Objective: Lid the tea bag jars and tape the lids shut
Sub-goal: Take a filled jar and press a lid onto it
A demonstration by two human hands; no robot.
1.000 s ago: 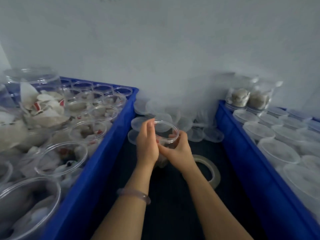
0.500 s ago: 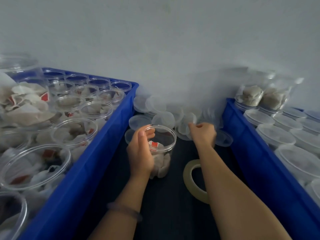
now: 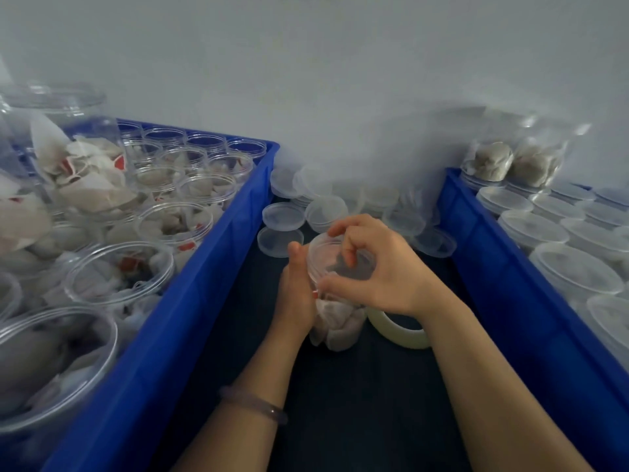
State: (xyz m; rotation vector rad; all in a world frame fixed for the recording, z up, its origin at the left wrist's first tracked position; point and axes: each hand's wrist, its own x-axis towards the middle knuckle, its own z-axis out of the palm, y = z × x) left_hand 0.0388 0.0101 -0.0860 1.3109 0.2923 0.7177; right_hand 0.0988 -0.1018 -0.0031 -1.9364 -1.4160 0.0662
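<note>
A clear jar of tea bags (image 3: 335, 325) stands on the dark surface between two blue crates. My left hand (image 3: 296, 294) grips its left side. My right hand (image 3: 381, 267) is curled over the top, holding a clear round lid (image 3: 323, 247) on the jar's mouth with fingers and thumb round the rim. A roll of clear tape (image 3: 398, 330) lies just right of the jar, partly hidden under my right wrist. Loose lids (image 3: 280, 241) are piled behind the jar against the wall.
The left blue crate (image 3: 190, 301) holds several open jars of tea bags (image 3: 119, 274). The right blue crate (image 3: 510, 287) holds several lidded jars (image 3: 575, 270). A grey wall closes the back. A bracelet (image 3: 253, 403) is on my left wrist.
My right hand picked a lid from the pile behind and brought it back onto the jar's mouth. My left hand stayed on the jar's side.
</note>
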